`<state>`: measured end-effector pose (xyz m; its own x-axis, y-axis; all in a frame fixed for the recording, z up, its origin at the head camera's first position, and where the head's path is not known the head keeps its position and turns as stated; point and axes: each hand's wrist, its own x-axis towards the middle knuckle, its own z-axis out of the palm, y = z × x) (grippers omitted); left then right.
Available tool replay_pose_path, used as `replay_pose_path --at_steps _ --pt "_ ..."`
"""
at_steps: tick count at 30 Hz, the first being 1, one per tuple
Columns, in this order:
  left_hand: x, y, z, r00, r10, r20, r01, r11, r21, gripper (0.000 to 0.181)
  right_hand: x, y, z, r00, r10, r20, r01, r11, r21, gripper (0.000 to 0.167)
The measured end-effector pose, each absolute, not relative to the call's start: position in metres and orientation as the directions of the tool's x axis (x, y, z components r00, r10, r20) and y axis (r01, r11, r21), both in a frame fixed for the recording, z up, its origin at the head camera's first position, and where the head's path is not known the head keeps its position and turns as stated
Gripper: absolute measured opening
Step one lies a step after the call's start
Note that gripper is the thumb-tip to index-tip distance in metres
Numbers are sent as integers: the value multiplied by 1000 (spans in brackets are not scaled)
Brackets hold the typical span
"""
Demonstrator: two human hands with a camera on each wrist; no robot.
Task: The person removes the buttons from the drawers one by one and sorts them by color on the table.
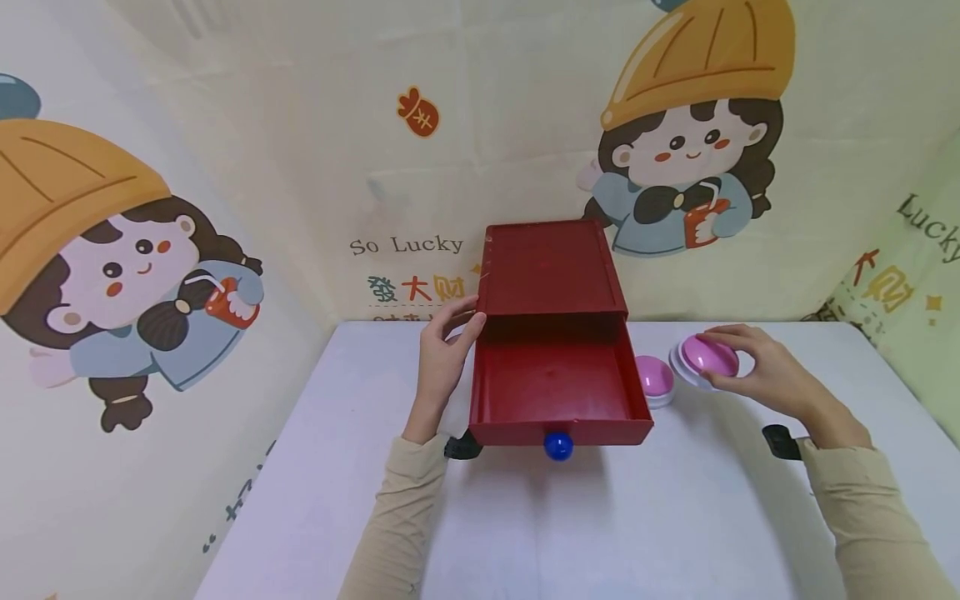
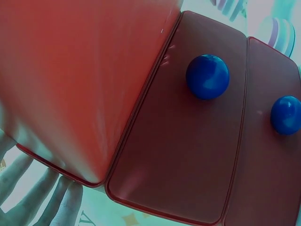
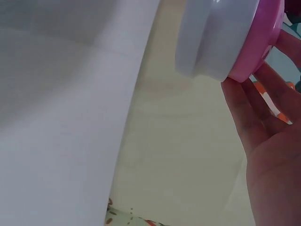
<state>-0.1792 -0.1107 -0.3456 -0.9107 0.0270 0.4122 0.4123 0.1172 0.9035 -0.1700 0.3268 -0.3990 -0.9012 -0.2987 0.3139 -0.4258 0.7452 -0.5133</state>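
A red drawer cabinet (image 1: 551,267) stands near the middle of the table, its top drawer (image 1: 558,383) pulled out with nothing seen inside. A blue round knob (image 1: 558,446) is on the drawer front; in the left wrist view, blue knobs (image 2: 208,76) show on two more drawer fronts. My left hand (image 1: 445,354) touches the cabinet's left side, fingers (image 2: 33,193) fairly straight. To the right, my right hand (image 1: 765,367) pinches a round white jar with a pink lid (image 1: 708,357) between thumb and fingers, above the table. It is tilted.
Another pink-lidded white jar (image 1: 655,379) stands on the table (image 1: 675,517), close to the drawer's right side. A printed cloth (image 1: 315,167) hangs behind the table and along its sides. Dark bands sit at both wrists.
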Motion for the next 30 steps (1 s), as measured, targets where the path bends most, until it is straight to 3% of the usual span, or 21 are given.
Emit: replay_pose_path --at_steps 8,30 --pt "-179 -111 -344 -911 29 411 411 115 904 39 -173 329 -407 -927 -278 252 -373 756 -537 56" --pt "-179 -110 -345 -905 21 426 425 114 898 37 -183 346 -439 -905 -295 306 -417 757 -503 54"
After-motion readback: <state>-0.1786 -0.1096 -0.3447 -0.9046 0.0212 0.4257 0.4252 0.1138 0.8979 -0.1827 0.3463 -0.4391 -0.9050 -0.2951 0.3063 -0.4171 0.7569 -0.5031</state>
